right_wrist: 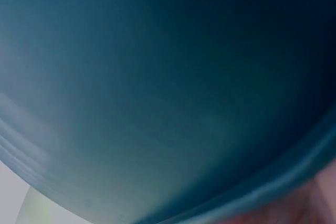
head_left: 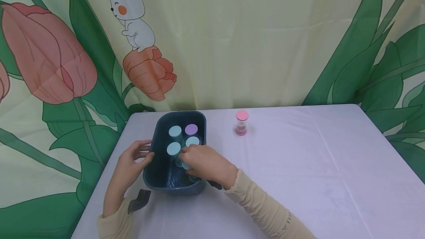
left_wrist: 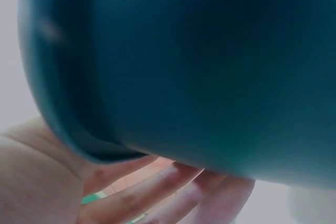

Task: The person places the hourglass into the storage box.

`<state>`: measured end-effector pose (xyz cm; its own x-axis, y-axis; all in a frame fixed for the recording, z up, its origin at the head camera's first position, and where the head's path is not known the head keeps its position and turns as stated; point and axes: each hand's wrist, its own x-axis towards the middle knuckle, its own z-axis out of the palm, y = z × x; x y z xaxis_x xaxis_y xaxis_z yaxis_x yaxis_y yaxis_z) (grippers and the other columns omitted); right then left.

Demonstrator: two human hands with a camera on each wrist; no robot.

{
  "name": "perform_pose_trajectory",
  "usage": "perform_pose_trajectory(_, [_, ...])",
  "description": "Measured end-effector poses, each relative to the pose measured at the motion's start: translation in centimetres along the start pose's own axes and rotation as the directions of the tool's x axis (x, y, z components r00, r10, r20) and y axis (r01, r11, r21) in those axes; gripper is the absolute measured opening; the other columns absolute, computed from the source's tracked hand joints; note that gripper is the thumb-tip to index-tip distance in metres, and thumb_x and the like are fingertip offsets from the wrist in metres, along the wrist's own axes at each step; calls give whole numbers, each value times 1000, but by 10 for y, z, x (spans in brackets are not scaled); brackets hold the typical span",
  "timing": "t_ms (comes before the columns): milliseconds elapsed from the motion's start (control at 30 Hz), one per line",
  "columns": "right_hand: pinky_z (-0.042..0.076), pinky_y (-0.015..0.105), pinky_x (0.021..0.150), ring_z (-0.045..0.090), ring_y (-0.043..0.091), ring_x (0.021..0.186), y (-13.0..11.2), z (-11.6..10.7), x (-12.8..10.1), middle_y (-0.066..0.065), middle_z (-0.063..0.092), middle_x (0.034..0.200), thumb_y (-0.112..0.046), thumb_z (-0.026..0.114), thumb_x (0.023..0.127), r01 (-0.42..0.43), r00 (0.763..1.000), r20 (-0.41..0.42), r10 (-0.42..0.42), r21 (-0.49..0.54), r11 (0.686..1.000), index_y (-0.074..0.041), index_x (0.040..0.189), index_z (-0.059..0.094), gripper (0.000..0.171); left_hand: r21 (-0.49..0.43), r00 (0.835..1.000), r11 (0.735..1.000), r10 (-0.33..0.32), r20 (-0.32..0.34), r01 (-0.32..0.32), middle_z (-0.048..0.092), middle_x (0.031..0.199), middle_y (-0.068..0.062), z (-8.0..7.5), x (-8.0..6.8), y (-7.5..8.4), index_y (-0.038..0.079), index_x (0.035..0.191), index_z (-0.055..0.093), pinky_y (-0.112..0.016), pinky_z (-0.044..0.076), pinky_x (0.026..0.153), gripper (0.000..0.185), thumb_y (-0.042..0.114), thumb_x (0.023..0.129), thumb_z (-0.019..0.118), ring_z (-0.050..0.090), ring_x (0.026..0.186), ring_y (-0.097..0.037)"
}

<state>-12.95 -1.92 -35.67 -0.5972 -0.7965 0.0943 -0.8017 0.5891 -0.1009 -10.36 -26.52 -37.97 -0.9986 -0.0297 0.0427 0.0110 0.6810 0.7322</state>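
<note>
A dark blue bin [head_left: 156, 174] stands on the left part of the table with several small sand timers in it. Light blue caps top most of them, like this sand timer [head_left: 173, 149]; another sand timer [head_left: 191, 129] has a purple cap. My right hand [head_left: 207, 165] reaches over the bin's right rim and pinches a light-blue-capped sand timer [head_left: 186, 166], which the fingers partly cover. Against the bin's left side rests my left hand [head_left: 131, 161], thumb at the rim, fingers extended along the outer wall. The bin fills most of both wrist views.
A pink-capped sand timer [head_left: 242, 123] stands upright near the table's back edge, right of the bin. White cloth covers the table [head_left: 299, 165]. Behind it hangs a curtain [head_left: 249, 40] printed with a rabbit, a carrot and tulips.
</note>
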Motion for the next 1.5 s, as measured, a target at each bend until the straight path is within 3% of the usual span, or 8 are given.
perform_pose_trajectory(333, [58,20,75,65,7,87,0,1,2,-4,73,99,-30,88,75,1,1000,20,-1,-14,1000,-17,111,75,40,1,1000,1000,-16,4,16,59,134,-21,2,1,-1,8,140,50,-53,55,93,47,20,97,64,60,119,-40])
perform_pose_trajectory(633, [57,19,72,63,9,88,1,-1,1,-4,72,100,-27,84,81,4,1000,0,-4,-19,1000,-17,112,75,34,-2,1000,1000,-17,1,17,59,134,-21,1,1,0,7,140,50,-53,55,93,47,20,97,64,60,119,-40])
perform_pose_trajectory(1000, [57,20,79,62,10,95,7,-11,-5,-3,70,106,-30,81,83,35,999,-23,-36,-24,999,-15,118,72,39,3,1000,1000,-13,0,13,59,134,-21,1,1,-1,8,140,50,-54,54,93,47,21,97,64,60,119,-40])
perform_pose_trajectory(1500, [57,21,84,61,13,100,23,-22,-17,1,67,110,-24,81,84,8,998,-69,-7,21,1000,-12,121,70,41,-3,1000,1000,-5,0,5,58,134,-22,1,1,-3,7,140,50,-54,54,93,47,19,97,64,60,119,-41])
